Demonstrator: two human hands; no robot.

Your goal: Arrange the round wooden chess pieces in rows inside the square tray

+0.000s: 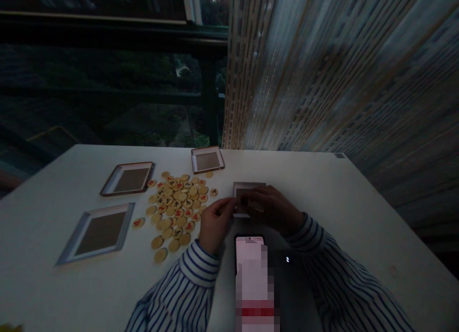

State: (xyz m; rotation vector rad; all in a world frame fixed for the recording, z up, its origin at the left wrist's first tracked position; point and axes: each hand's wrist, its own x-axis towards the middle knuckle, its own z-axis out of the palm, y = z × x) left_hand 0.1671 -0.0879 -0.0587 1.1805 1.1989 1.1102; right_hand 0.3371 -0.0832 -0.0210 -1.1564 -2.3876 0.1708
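A small shallow box (250, 184) with a brown inside lies on the white table, partly covered by my hands. My left hand (215, 227) is closed in a pinch at the box's left edge; what its fingertips hold, if anything, is hidden. Over the box's right side, my right hand (276, 208) has its fingers curled inward in shadow, and I cannot make out what is in them. Just left of my left hand spreads a loose heap of round wooden xiangqi pieces (175, 203), some showing red or black characters, others blank side up.
Three more shallow trays lie around the pieces: a blue-grey one (128, 217), a brown-rimmed one (152, 172) and a smaller one (223, 161) at the back. A lit phone (251, 270) lies between my forearms. Beyond the table (304, 172) are a window and a curtain (304, 69).
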